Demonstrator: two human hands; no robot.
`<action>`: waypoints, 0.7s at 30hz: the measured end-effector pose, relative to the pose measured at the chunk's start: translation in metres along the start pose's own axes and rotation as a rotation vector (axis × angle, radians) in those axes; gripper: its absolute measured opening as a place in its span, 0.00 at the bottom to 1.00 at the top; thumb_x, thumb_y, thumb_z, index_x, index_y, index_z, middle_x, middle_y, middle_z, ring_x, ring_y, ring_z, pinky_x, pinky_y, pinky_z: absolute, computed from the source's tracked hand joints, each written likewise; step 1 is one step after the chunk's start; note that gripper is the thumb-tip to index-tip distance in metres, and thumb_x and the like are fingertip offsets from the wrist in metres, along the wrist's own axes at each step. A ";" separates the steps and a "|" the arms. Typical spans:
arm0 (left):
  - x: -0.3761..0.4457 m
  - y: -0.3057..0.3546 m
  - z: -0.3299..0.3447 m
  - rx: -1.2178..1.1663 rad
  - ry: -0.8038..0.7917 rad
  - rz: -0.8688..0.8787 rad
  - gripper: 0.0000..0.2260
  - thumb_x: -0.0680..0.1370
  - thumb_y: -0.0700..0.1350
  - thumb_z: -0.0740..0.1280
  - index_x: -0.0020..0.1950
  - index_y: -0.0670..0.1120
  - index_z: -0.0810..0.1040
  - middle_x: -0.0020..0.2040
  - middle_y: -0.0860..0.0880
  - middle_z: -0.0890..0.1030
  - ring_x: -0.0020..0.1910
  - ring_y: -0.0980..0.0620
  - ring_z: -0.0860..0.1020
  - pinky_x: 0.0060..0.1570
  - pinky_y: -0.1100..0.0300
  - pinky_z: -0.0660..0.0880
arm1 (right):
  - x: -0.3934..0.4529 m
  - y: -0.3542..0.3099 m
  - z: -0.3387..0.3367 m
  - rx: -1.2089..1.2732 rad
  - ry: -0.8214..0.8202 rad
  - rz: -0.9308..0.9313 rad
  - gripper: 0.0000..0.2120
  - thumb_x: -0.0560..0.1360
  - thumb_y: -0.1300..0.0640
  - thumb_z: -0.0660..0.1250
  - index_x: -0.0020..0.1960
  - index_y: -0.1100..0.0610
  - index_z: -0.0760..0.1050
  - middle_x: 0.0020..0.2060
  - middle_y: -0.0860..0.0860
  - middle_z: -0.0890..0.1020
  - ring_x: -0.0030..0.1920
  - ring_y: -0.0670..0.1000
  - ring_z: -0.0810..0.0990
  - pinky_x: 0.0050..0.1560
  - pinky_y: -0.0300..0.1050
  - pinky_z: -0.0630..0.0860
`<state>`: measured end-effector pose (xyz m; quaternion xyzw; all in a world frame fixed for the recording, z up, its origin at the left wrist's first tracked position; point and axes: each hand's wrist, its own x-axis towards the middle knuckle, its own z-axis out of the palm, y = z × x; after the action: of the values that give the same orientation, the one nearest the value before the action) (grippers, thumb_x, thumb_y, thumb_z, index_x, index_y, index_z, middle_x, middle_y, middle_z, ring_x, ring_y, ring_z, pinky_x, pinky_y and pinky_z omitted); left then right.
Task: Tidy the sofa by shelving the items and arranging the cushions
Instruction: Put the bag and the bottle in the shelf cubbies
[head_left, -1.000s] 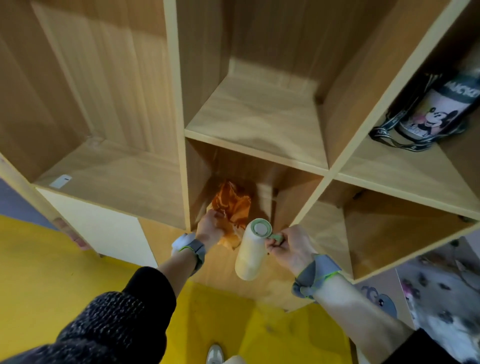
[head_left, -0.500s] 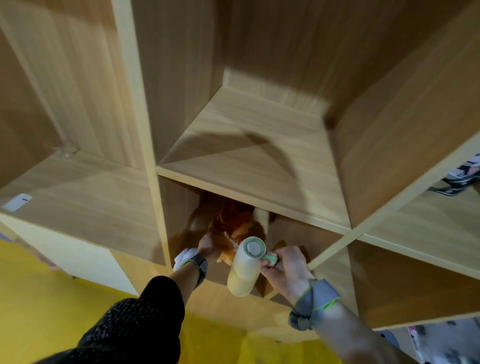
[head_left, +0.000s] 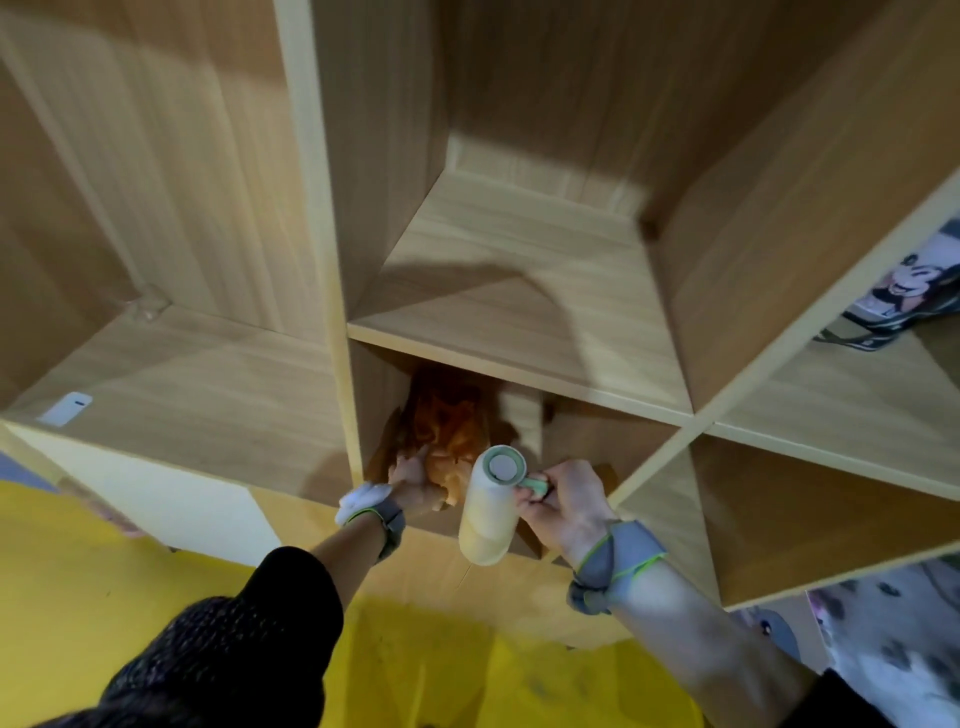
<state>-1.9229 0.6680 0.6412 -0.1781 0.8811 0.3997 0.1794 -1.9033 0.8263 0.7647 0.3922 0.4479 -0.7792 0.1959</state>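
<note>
While wooden shelf unit (head_left: 519, 322) fills view, middle lower cubby sits straight ahead of both hands. Orange crumpled cloth (head_left: 449, 441), soft, glossy, already inside cubby; left hand (head_left: 413, 480) grips its near edge. Lint roller (head_left: 488, 506), smooth cream cylinder, long axis pointing into cubby; right hand (head_left: 563, 501) clasps green handle, nearer opening's right side.

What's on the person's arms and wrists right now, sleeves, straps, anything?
Left arm: dark speckled knit sleeve pushed up the forearm, grey wrist strap with green cord, white piece on it. Right arm: bare forearm, grey wrist strap with green cord.
</note>
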 end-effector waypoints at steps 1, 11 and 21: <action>-0.008 -0.003 -0.004 -0.035 -0.044 0.071 0.34 0.69 0.37 0.73 0.73 0.49 0.65 0.71 0.41 0.64 0.70 0.41 0.65 0.65 0.52 0.69 | -0.008 0.003 0.001 0.013 -0.004 -0.004 0.15 0.75 0.70 0.44 0.35 0.57 0.60 0.30 0.53 0.62 0.30 0.50 0.60 0.30 0.41 0.60; -0.094 -0.001 -0.031 -0.131 -0.370 0.432 0.42 0.66 0.45 0.79 0.74 0.52 0.60 0.71 0.52 0.69 0.70 0.51 0.66 0.67 0.57 0.63 | -0.078 0.024 0.009 0.095 -0.032 -0.107 0.14 0.75 0.71 0.46 0.35 0.60 0.62 0.29 0.55 0.64 0.30 0.51 0.61 0.29 0.43 0.62; -0.154 0.019 -0.071 -0.242 -0.038 0.583 0.28 0.56 0.59 0.79 0.51 0.71 0.70 0.46 0.69 0.78 0.48 0.70 0.76 0.48 0.67 0.72 | -0.165 0.008 0.023 0.145 -0.211 -0.240 0.13 0.76 0.70 0.46 0.36 0.61 0.62 0.31 0.54 0.65 0.29 0.50 0.62 0.28 0.41 0.62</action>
<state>-1.8093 0.6518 0.7675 0.0692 0.8374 0.5398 0.0515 -1.8062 0.7950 0.8972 0.2651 0.4113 -0.8640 0.1183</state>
